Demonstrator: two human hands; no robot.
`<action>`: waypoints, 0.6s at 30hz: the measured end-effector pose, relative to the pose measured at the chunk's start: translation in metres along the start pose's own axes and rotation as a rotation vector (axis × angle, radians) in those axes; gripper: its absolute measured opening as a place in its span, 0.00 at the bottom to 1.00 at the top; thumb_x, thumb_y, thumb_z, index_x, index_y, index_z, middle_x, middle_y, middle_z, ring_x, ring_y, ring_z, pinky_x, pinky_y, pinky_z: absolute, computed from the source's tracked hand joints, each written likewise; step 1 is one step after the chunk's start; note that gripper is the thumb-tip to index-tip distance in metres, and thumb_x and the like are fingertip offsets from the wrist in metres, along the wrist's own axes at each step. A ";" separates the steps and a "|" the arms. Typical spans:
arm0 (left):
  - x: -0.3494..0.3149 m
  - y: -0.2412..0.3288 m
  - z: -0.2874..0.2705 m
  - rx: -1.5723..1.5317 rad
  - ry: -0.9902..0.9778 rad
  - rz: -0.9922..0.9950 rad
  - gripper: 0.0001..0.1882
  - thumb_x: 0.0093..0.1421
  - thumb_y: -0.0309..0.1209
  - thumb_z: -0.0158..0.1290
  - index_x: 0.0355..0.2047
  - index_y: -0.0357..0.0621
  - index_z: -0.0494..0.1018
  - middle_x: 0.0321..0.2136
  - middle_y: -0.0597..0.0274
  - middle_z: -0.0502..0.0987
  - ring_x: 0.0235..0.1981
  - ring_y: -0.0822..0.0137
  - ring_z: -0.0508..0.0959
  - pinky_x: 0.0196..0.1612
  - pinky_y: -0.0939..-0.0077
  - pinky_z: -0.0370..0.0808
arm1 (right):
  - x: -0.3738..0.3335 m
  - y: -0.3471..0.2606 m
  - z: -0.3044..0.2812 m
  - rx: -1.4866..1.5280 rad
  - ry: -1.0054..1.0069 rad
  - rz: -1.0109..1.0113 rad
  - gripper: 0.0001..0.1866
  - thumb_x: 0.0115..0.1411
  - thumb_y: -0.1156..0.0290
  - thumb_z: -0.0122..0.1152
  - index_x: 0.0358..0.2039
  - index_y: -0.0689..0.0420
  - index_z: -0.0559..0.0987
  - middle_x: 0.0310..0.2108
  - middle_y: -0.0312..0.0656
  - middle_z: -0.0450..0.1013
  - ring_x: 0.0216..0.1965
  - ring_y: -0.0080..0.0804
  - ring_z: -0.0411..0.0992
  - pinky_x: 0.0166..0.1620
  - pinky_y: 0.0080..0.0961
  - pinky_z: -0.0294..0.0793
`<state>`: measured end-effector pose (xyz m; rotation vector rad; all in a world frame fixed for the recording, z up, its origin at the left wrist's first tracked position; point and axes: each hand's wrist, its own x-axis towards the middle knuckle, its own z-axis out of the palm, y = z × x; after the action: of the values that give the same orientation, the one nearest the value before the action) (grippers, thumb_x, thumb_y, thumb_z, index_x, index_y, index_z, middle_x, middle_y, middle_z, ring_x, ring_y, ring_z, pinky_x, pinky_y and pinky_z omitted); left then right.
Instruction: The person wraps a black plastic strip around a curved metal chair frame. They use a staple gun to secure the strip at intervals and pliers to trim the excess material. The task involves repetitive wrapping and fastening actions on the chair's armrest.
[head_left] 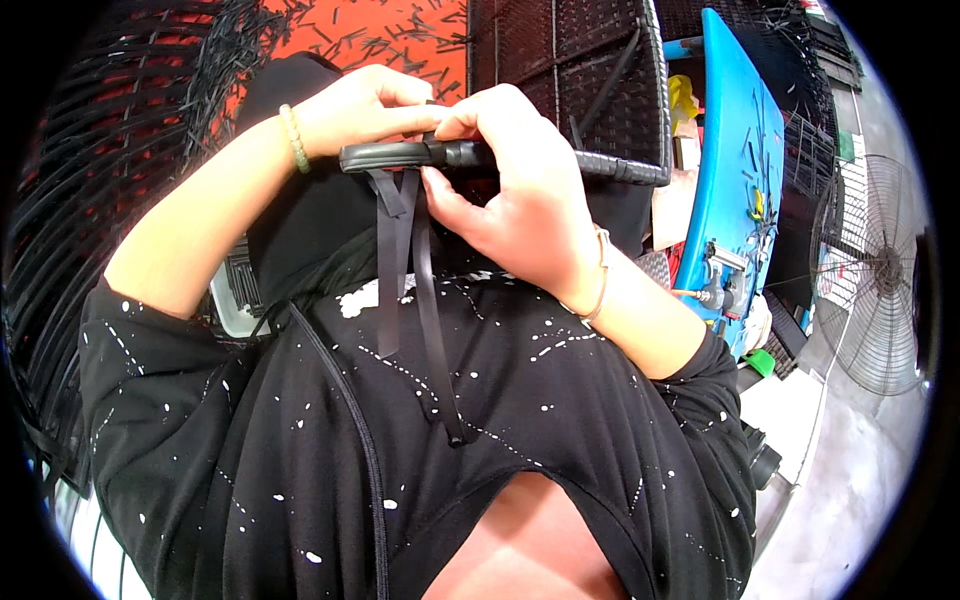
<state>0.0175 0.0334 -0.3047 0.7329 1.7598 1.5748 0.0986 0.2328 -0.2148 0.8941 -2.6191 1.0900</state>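
A panel woven from flat black plastic strips (515, 95) stands in front of me, its near edge a bar (610, 168) wrapped in the same strip. Above this bar, my left hand (375, 105) is closed, thumb and fingertips pinching a short bit of black strip against the wrapping. My right hand (530, 170) grips the bar at the same spot, index finger over it and thumb beneath. Loose ends of black strip (430, 320) hang from the bar down over my shirt. Part of the strip between the fingertips is hidden.
Cut strip scraps litter a red surface (370, 35) beyond my hands. Bundled black strips (100, 150) fill the left side. At right stands a blue table (738, 150) with tools and scraps on it, and past it a large fan (885, 265). A white container (235, 305) sits beside my left arm.
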 end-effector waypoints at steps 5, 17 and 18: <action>-0.004 -0.002 0.004 -0.055 0.083 0.014 0.15 0.66 0.39 0.58 0.27 0.43 0.78 0.19 0.80 0.69 0.23 0.87 0.66 0.26 0.86 0.63 | -0.003 0.003 -0.003 0.006 -0.005 0.008 0.16 0.46 0.79 0.69 0.37 0.59 0.75 0.33 0.44 0.73 0.34 0.42 0.74 0.39 0.31 0.74; -0.018 0.005 0.000 -0.019 0.137 -0.046 0.21 0.65 0.43 0.59 0.21 0.42 0.76 0.18 0.77 0.69 0.21 0.84 0.65 0.27 0.83 0.62 | -0.007 0.005 -0.011 0.106 0.048 -0.011 0.11 0.44 0.79 0.69 0.30 0.55 0.80 0.35 0.40 0.75 0.36 0.38 0.75 0.38 0.32 0.71; -0.019 0.005 -0.002 0.006 0.134 -0.040 0.21 0.65 0.44 0.58 0.20 0.42 0.76 0.18 0.77 0.69 0.21 0.84 0.65 0.27 0.83 0.62 | -0.005 0.000 -0.015 0.059 0.031 0.050 0.11 0.45 0.80 0.69 0.31 0.56 0.81 0.35 0.42 0.75 0.38 0.38 0.76 0.40 0.31 0.74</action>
<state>0.0277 0.0184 -0.2975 0.6035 1.8637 1.6256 0.1018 0.2457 -0.2058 0.8202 -2.6097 1.1890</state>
